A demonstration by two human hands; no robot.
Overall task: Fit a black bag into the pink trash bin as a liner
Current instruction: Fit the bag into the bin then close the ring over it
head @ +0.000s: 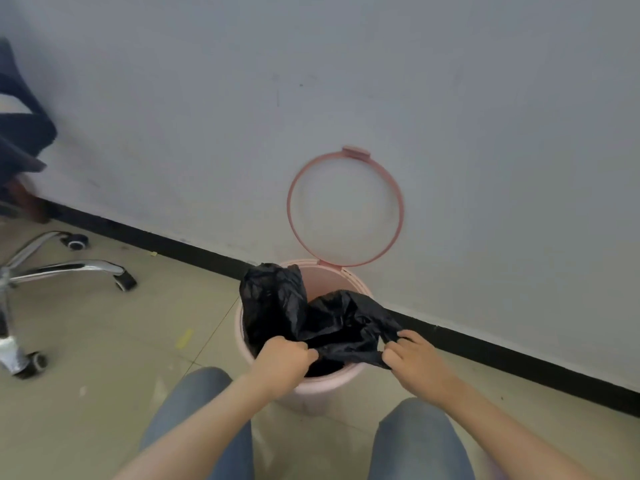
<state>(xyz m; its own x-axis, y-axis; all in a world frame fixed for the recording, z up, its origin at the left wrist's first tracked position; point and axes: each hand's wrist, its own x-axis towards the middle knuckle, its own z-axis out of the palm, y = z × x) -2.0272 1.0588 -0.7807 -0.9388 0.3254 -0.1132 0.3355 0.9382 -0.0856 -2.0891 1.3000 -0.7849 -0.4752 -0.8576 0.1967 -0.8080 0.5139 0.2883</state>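
A pink trash bin (332, 384) stands on the floor against the wall, straight in front of my knees. Its pink ring frame (346, 207) is flipped up and leans on the wall. A crumpled black bag (298, 313) lies partly inside the bin, with one fold draped over the far left rim. My left hand (282, 358) grips the bag's edge at the near rim. My right hand (414, 360) grips the bag's edge at the near right, just outside the rim.
A grey wall with a black skirting strip (519, 362) runs behind the bin. An office chair's chrome base (65, 268) with castors stands on the tiled floor at the left. My knees in blue jeans (194, 403) frame the bin.
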